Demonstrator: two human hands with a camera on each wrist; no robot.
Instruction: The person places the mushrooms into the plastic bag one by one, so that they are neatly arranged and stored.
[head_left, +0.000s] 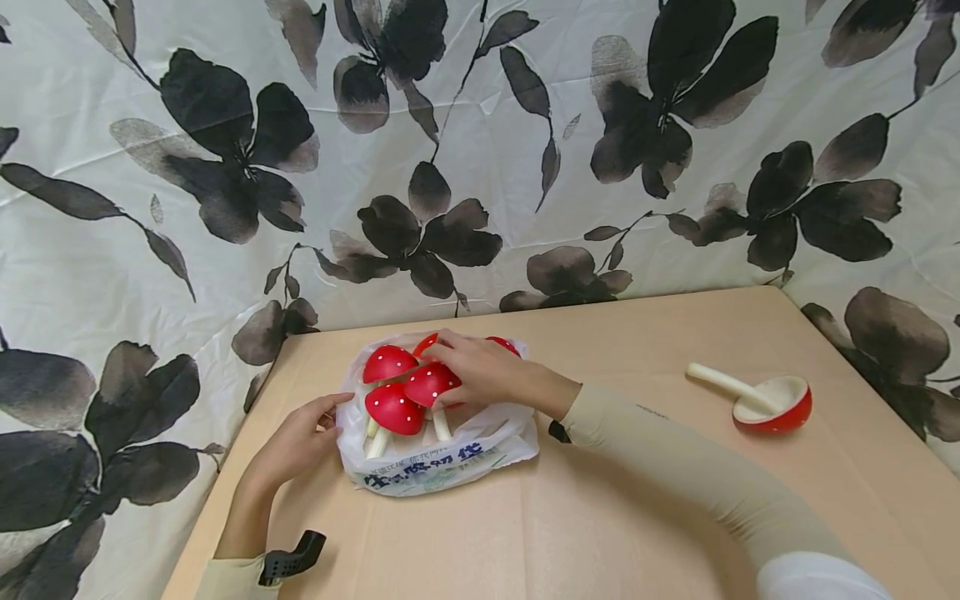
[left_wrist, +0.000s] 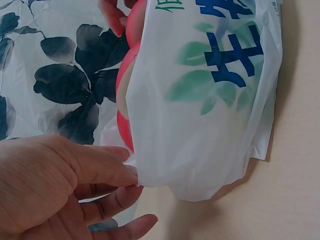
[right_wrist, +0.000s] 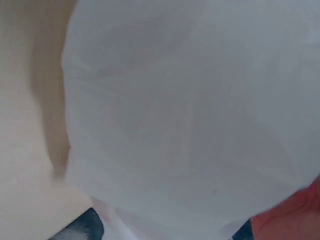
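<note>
A white plastic bag [head_left: 450, 467] with blue lettering lies on the table, its mouth open around several red, white-dotted toy mushrooms [head_left: 394, 408] with cream stems. My left hand [head_left: 303, 437] is at the bag's left rim. In the left wrist view, its thumb and index finger pinch the plastic edge. From the right, my right hand [head_left: 483, 371] reaches over the mouth. Its thumb and fingers curl round a mushroom cap [head_left: 431, 382] among the others. The bag's white side [right_wrist: 190, 110] fills most of the right wrist view, hiding the right fingers.
Another toy mushroom [head_left: 776, 408] lies on its side at the right of the table [head_left: 600, 517], its pale underside showing. A white cloth [head_left: 525, 250] with dark flowers hangs behind the table's back edge. Dark wrist mounts [head_left: 292, 560] sit at both cuffs.
</note>
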